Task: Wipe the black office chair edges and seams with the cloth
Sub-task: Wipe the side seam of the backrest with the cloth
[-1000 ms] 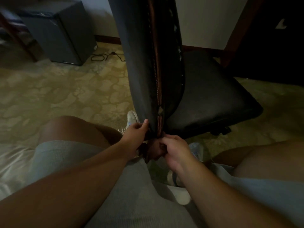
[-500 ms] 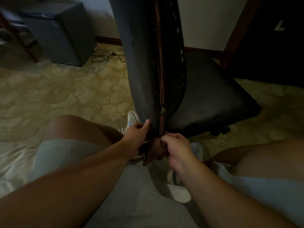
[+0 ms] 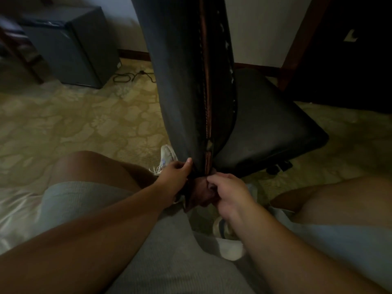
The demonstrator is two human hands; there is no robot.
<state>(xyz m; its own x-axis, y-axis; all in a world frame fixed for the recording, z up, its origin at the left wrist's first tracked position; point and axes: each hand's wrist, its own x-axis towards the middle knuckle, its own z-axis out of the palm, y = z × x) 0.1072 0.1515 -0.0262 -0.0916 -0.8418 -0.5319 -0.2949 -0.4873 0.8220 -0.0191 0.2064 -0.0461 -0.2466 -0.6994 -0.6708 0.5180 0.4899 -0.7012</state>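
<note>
Chair back (image 3: 182, 81) upright between knees, seat (image 3: 271, 128) behind-right, cabinet (image 3: 70, 45) far left.

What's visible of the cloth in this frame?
The cloth looks dark brownish and soft, bunched into a wad rather than spread flat. It sits at the bottom of the black office chair's backrest edge, just under the reddish seam strip. The right hand grips it with curled fingers; the left hand holds the backrest beside it. Dim light hides its texture and full extent.
</note>
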